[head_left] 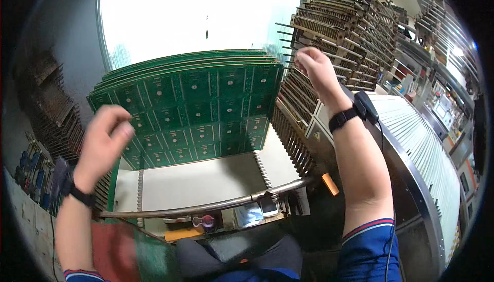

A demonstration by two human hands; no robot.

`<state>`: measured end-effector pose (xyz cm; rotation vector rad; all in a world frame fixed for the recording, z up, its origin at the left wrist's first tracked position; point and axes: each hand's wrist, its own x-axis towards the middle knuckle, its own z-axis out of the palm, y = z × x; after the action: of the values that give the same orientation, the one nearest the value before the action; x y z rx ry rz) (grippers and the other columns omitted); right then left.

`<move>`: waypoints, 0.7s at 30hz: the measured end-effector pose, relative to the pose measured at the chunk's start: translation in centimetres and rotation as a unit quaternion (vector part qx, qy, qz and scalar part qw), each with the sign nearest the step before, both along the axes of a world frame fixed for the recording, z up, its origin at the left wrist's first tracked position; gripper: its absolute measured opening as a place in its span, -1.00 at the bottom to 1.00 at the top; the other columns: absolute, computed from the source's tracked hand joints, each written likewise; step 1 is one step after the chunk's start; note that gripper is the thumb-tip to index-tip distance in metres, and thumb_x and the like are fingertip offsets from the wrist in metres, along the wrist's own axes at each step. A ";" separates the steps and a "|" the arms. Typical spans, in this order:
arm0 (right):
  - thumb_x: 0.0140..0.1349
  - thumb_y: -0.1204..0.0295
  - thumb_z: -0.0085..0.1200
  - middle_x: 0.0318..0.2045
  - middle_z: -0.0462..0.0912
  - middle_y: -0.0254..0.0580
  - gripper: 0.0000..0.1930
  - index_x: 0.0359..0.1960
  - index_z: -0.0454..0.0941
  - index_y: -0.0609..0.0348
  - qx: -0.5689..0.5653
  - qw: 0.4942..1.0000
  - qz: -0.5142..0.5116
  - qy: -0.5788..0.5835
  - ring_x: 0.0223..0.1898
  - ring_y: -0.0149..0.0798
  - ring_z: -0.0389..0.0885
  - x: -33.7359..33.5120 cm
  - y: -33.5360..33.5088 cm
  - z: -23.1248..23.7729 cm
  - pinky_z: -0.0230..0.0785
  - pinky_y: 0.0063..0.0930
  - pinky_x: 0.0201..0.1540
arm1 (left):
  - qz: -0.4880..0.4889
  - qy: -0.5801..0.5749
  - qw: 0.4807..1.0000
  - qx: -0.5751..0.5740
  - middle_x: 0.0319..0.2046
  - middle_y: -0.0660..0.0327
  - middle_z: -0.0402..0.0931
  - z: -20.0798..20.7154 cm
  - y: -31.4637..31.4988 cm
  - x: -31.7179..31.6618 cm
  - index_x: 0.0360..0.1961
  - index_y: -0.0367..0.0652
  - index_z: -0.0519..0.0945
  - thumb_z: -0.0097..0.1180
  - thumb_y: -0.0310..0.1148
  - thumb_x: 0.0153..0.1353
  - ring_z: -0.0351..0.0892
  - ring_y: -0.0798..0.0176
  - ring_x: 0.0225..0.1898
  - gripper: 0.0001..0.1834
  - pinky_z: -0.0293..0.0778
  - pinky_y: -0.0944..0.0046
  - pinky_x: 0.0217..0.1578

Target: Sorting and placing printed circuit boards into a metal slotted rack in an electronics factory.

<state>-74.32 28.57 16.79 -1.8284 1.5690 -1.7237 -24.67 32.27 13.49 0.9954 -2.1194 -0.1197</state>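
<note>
Green printed circuit panels [198, 112] stand on edge in a row on the pale cart deck [206, 181], leaning back toward its far edge. The left hand [105, 138] hovers just off the left edge of the front panel, fingers loosely curled, holding nothing. The right hand [316, 68] is raised beside the stack's top right corner, fingertips drawn together as if pinching; whether they grip a panel edge or a rod cannot be told. Both wrists carry black bands.

To handle a panel well, grip only its bare side margins, hands level, and lift straight so neighbouring panels do not scrape.

A curved steel rail [206, 207] bounds the deck's near edge. Slotted storage racks [339, 24] rise right of the stack, with a ribbed conveyor [427, 148] beyond.
</note>
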 end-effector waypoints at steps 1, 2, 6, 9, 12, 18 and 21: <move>0.34 0.36 0.00 -0.41 0.57 -0.38 -0.76 -0.15 0.58 0.29 -0.010 0.996 -0.043 0.072 -0.37 -0.48 0.46 -1.5 0.8 -1.1 0.34 -0.61 -0.26 | -0.055 -0.063 0.996 0.043 -0.18 0.04 0.54 -0.2 2.6 -2.2 -0.06 -0.27 0.53 0.22 -0.40 0.16 0.57 0.05 -0.11 -0.68 0.48 0.15 -0.03; 0.33 0.36 0.01 -0.44 0.57 -0.37 -0.77 -0.19 0.59 0.30 0.007 0.993 -0.070 0.096 -0.39 -0.47 0.47 -2.1 1.6 -2.4 0.35 -0.59 -0.26 | -0.113 -0.131 0.985 0.021 -0.18 0.00 0.55 -1.0 5.3 -3.3 -0.05 -0.25 0.54 0.25 -0.35 0.11 0.58 -0.03 -0.11 -0.62 0.50 0.10 -0.06; 0.24 0.28 0.05 -0.42 0.69 -0.04 -0.72 -0.26 0.63 0.29 0.097 0.988 -0.112 0.031 -0.35 -0.16 0.64 -6.3 3.4 -10.6 0.48 -0.29 -0.17 | -0.131 -0.265 0.954 0.055 -0.26 0.06 0.55 -5.8 12.8 -9.8 -0.06 -0.19 0.56 0.29 -0.15 0.05 0.59 -0.01 -0.21 -0.53 0.51 0.09 -0.16; 0.24 0.27 0.04 -0.41 0.68 0.01 -0.71 -0.26 0.63 0.29 0.136 0.982 -0.114 -0.062 -0.32 -0.12 0.67 -7.5 3.0 -17.3 0.47 -0.27 -0.16 | -0.088 -0.197 0.972 -0.097 -0.37 0.11 0.54 -8.4 12.7 -12.4 -0.12 -0.15 0.57 0.33 -0.12 0.00 0.57 0.04 -0.35 -0.54 0.45 0.07 -0.34; 0.26 0.27 0.03 -0.36 0.70 0.02 -0.71 -0.25 0.62 0.29 0.153 0.980 -0.124 -0.025 -0.25 -0.09 0.68 -3.5 4.0 -19.5 0.47 -0.23 -0.12 | -0.047 -0.208 0.965 -0.150 -0.52 0.22 0.51 -9.5 11.2 -11.4 -0.22 -0.10 0.57 0.33 -0.17 -0.02 0.53 0.08 -0.50 -0.63 0.40 0.13 -0.41; 0.27 0.25 0.02 -0.30 0.69 0.10 -0.71 -0.22 0.64 0.22 0.163 0.985 -0.056 -0.021 -0.17 0.06 0.67 0.4 4.8 -23.5 0.48 -0.16 -0.06 | -0.056 -0.188 0.962 -0.187 -0.57 0.20 0.52 -9.8 4.8 -7.1 -0.46 -0.08 0.57 0.33 -0.26 -0.03 0.52 0.06 -0.54 -0.80 0.39 0.11 -0.48; 0.27 0.25 0.01 -0.30 0.68 0.10 -0.73 -0.23 0.65 0.17 0.166 0.986 -0.022 -0.025 -0.17 0.08 0.67 2.2 4.1 -26.0 0.48 -0.14 -0.05 | -0.059 -0.224 0.962 -0.147 -0.60 0.11 0.48 -10.4 0.5 -3.1 -0.56 -0.11 0.50 0.27 -0.30 0.05 0.49 -0.05 -0.54 -0.79 0.37 0.06 -0.49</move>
<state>-72.10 32.63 -9.23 -1.5877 1.7626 -1.4067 -27.81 32.73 3.08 0.7686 -2.5106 0.3884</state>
